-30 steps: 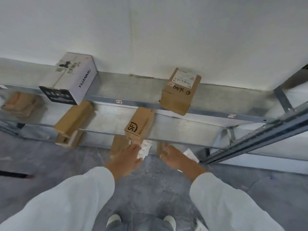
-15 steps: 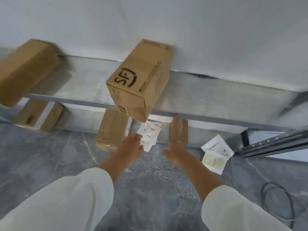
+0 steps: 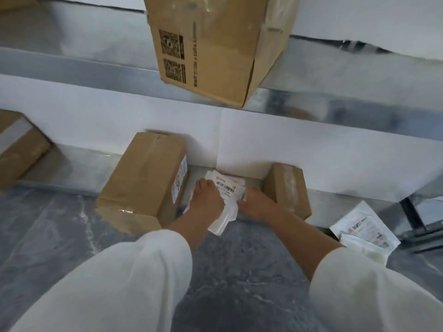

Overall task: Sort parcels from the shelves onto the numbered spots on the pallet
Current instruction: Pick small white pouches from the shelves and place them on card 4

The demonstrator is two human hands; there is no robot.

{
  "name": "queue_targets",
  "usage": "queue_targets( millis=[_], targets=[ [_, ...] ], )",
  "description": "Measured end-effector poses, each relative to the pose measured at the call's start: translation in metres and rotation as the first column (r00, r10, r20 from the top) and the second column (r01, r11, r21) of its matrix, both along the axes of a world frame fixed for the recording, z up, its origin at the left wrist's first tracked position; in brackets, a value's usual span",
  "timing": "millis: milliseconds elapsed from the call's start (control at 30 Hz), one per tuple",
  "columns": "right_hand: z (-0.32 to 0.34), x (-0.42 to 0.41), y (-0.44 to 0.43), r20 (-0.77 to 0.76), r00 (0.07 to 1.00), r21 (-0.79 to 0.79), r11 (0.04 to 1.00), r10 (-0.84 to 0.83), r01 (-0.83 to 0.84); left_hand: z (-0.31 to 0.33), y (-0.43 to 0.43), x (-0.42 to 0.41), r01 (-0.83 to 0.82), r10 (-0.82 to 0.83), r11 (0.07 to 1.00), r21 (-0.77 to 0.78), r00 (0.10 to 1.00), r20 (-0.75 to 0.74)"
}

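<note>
The bottom shelf (image 3: pixel 84 173) carries a large brown box (image 3: pixel 143 180) just left of our left hand (image 3: pixel 208 200), a white mailer (image 3: pixel 226 186) gripped between both hands, and a small brown box (image 3: pixel 287 188) just beside our right hand (image 3: pixel 256 202). White packets (image 3: pixel 364 233) lie farther right.

Loose white sleeves (image 3: pixel 115 283), perhaps soft knit, leave forearms (image 3: pixel 294 226) bare.
</note>
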State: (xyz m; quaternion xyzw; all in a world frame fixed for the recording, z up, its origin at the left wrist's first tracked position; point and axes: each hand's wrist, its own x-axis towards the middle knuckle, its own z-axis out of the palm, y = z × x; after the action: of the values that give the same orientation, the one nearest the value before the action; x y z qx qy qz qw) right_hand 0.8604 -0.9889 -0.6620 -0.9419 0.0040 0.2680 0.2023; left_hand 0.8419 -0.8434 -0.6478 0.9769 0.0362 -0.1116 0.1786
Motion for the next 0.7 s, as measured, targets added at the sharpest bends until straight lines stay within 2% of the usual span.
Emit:
queue_targets(
  millis=[100,167,233,300,467,567,700],
  targets=[
    [-0.009,-0.006,0.011,-0.092,0.996,-0.053,0.999,-0.009,0.004,-0.001,-0.003,0.024,-0.079,0.075,0.989,-0.129,0.997,-0.029],
    [-0.012,-0.009,0.015,-0.106,0.994,-0.089,0.996,-0.018,0.008,-0.015,0.001,0.022,-0.094,0.086,0.99,-0.105,0.993,-0.083],
    [-0.019,-0.008,0.015,-0.08,0.996,-0.082,0.996,-0.033,0.026,-0.033,0.008,0.014,-0.089,0.084,0.996,-0.027,0.985,-0.151],
    [-0.026,-0.008,0.012,-0.035,0.999,-0.059,0.998,-0.036,0.034,-0.043,0.016,0.016,-0.106,0.106,0.994,0.005,0.985,-0.139],
    [-0.039,-0.008,0.012,0.031,0.987,0.051,0.987,-0.157,0.155,-0.046,0.017,0.023,-0.178,0.165,0.979,-0.104,0.978,-0.126],
    [-0.039,-0.004,0.017,0.025,0.937,0.169,0.926,-0.347,0.338,-0.053,0.02,0.022,-0.309,0.264,0.924,-0.223,0.942,-0.209],
    [-0.033,-0.003,0.022,-0.1,0.852,0.311,0.797,-0.514,0.517,-0.058,0.025,0.023,-0.389,0.299,0.861,-0.328,0.908,-0.292]
  ],
)
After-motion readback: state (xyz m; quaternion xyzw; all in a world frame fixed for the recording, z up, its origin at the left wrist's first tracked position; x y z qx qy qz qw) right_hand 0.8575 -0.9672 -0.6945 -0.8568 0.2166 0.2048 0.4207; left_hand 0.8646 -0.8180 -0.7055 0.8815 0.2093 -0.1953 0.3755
